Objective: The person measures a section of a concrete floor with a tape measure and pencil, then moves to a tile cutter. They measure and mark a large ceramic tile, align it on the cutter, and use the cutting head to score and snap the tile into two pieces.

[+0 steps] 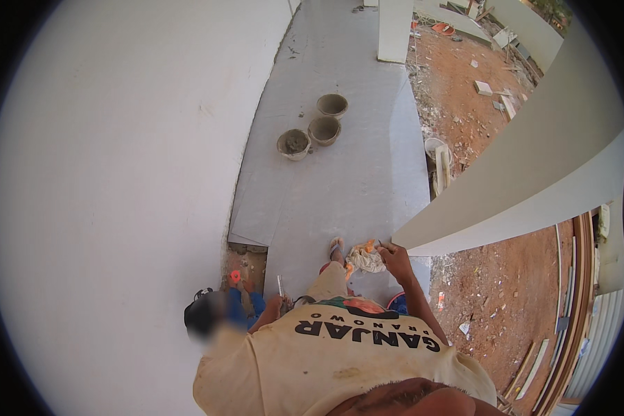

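Note:
My left hand (pixel 275 304) is closed at my left side, around the lower end of a slim, pale, straight-edged thing (pixel 280 284) that points up and away. What kind of thing it is cannot be made out. Out in front of the white column, my right hand (pixel 395 259) is closed, its fingers pinched near a small dark tip. Just left of it, a crumpled cream cloth or bag (pixel 367 258) with orange parts lies by my sandaled foot (pixel 336 248). Whatever the right fingers hold is too small to name.
Three mortar buckets (pixel 295 144) stand ahead on the grey tiled floor (pixel 347 180), the nearest holding mortar. A white wall (pixel 132 173) runs along the left, where another person (pixel 204 313) is low down. A column (pixel 506 159) rises at right; beyond lies rubble-strewn soil (pixel 478 291).

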Available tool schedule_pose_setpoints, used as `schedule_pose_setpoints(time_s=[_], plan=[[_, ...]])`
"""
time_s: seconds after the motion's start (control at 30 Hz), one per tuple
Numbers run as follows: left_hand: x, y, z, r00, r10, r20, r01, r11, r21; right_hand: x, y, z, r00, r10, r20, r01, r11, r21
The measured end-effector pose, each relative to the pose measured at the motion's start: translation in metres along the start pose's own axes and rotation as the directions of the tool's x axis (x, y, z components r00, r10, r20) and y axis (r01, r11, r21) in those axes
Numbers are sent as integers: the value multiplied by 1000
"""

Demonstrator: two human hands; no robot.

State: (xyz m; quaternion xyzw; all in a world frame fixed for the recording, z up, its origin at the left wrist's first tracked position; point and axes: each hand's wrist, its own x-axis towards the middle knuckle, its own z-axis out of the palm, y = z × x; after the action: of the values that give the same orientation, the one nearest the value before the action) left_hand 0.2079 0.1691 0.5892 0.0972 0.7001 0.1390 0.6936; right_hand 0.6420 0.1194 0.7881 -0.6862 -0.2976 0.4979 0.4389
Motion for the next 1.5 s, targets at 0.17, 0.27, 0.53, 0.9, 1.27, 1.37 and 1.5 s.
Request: schedule_pose_setpoints(time_s=[0.17,0.27,0.53,0.9,1.27,1.37,1.5], plan=[[51,134,77,998,11,60,-15,997,71,131,-12,-27,990,36,-134,-41,999,-35],[79,232,132,996,73,49,-79,985,156,197,-16,-43,974,5,-226,-40,988,-148],[144,465,296,973,222,63,-230,954,191,292,12,-110,879,309,-363,-310,949,57],[201,541,423,923,344,175,-354,573,739,561,-68,-232,941,57,-335,-188,908,-375],[281,647,487,812,301,500,-404,-328,854,944,-285,-293,948,-224,-227,101,886,-452],[334,726,547,801,320,506,-412,-318,854,996,-247,-324,920,-268,-285,52,806,-590],[389,843,568,800,468,375,-363,-121,924,1040,-211,-315,999,1,38,31,561,-827]])
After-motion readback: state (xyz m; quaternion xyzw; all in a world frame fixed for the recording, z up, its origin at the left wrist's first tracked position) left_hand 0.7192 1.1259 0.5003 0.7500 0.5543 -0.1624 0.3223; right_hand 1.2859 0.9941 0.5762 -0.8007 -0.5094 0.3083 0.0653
